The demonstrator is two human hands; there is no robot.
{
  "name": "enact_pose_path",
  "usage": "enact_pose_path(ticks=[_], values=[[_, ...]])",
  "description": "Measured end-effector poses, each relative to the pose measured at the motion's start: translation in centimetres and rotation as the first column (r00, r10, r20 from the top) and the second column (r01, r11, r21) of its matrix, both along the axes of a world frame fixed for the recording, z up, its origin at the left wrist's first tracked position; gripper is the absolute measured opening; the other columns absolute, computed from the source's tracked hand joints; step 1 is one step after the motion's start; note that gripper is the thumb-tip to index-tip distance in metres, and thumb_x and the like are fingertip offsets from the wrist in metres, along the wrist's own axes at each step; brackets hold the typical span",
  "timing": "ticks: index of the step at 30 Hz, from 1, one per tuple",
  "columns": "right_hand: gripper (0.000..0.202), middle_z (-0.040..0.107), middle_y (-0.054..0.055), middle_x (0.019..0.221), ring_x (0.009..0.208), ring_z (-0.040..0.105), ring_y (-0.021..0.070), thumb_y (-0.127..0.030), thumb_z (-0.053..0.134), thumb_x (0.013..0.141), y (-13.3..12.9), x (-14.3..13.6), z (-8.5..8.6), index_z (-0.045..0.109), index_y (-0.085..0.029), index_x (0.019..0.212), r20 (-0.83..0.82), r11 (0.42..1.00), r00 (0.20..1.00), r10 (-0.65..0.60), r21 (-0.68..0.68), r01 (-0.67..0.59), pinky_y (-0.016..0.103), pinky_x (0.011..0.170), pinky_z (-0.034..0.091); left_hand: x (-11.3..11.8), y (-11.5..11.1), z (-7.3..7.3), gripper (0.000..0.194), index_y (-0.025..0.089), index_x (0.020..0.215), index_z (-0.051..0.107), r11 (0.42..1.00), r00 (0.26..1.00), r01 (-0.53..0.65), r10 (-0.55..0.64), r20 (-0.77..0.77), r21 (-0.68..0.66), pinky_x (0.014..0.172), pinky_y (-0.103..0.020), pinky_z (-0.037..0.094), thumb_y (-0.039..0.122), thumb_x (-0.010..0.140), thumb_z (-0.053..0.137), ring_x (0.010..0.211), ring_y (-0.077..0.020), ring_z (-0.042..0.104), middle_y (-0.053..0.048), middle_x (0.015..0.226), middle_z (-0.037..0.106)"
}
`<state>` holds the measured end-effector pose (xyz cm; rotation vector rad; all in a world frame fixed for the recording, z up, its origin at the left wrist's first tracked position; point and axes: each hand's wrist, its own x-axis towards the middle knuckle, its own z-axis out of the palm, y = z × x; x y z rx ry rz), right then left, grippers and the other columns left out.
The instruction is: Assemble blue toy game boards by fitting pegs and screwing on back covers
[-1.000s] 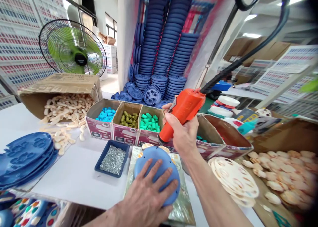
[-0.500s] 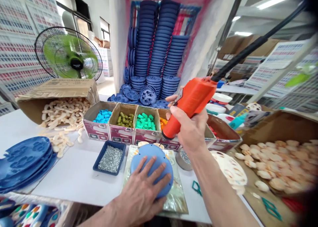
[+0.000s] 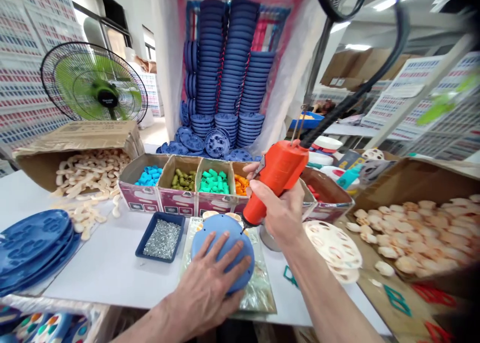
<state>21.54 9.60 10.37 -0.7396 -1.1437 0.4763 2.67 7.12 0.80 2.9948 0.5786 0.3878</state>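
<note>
My left hand (image 3: 212, 273) lies flat with spread fingers on a round blue plastic disc (image 3: 225, 223). Small holes show near the disc's rim, and beneath it is a plastic-wrapped printed pad (image 3: 258, 293). My right hand (image 3: 279, 203) is wrapped round an orange electric screwdriver (image 3: 279, 165), tilted down to the left. Its thin tip meets the disc's upper right edge, at or beside a rim hole. Cream-coloured parts stick out behind the disc. Left of the pad sits a dark blue tray (image 3: 160, 237) of small silver screws.
Behind stand cardboard compartments (image 3: 180, 203) of coloured plastic pieces and stacked blue discs (image 3: 228, 58). Blue plates (image 3: 33, 243) and a box of cream pieces (image 3: 75, 133) lie left. At right are white perforated discs (image 3: 333, 248) and a box of shell-like pieces (image 3: 442, 178).
The screwdriver in my right hand has come down, so its tip now reaches the disc's edge. Its cable has sagged into a loop. The whole view has shifted slightly.
</note>
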Motion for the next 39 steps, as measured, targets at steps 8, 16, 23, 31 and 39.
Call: enact_pose_path(ticks=[8,16,23,31,39], values=[[0.02,0.069,0.003,0.099,0.079,0.061,0.0152,-0.022,0.071,0.082,0.2,0.2,-1.0,0.066,-0.023,0.101,-0.01,0.999,1.0,-0.006,-0.034,0.005,0.031,0.07,0.053,0.0,0.1,0.1,0.053,0.032,0.155,0.035,1.0,1.0,0.01,-0.01,-0.013,-0.025,0.124,-0.062,0.022,0.044,0.103,0.042,0.151,-0.0356,0.03,0.001,0.165,0.032],[0.03,0.069,0.003,0.102,0.084,0.063,0.0174,-0.018,0.071,0.081,-2.2,0.3,1.8,0.064,-0.026,0.109,-0.019,0.999,0.999,0.04,0.034,-0.04,0.031,0.067,0.053,0.0,-0.2,0.3,0.054,0.034,0.152,0.04,0.997,1.0,-0.005,0.007,0.024,-0.071,0.123,-0.062,0.025,0.045,0.1,0.049,0.15,-0.035,0.032,0.002,0.163,0.038],[0.035,0.069,0.004,0.104,0.081,0.064,0.0189,-0.019,0.07,0.084,-7.1,0.0,1.6,0.061,-0.028,0.117,-0.047,0.998,0.998,0.046,-0.039,-0.048,0.033,0.063,0.054,0.2,-0.3,0.7,0.063,0.025,0.151,0.044,0.992,0.997,-0.037,0.045,0.068,-0.124,0.125,-0.058,0.023,0.045,0.093,0.06,0.15,-0.0328,0.033,0.0,0.159,0.044],[0.026,0.071,0.003,0.099,0.095,0.066,0.021,-0.02,0.074,0.083,-7.1,-0.7,-0.9,0.063,-0.025,0.106,-0.048,0.989,0.995,0.092,-0.113,-0.096,0.043,0.09,0.055,0.5,-0.6,1.1,0.06,0.028,0.147,0.05,0.988,0.996,-0.072,0.079,0.047,-0.138,0.125,-0.058,0.023,0.043,0.09,0.064,0.149,-0.0334,0.034,0.001,0.158,0.046],[0.021,0.072,0.006,0.1,0.087,0.069,0.0202,-0.025,0.068,0.085,-7.6,-0.9,-0.3,0.066,-0.024,0.105,0.097,0.987,0.987,0.126,-0.107,-0.115,0.036,0.082,0.059,0.4,0.1,-0.5,0.069,0.032,0.15,0.047,0.97,0.984,-0.033,-0.01,0.176,0.24,0.126,-0.047,0.019,0.034,0.084,0.066,0.14,-0.0302,0.049,0.004,0.15,0.055]])
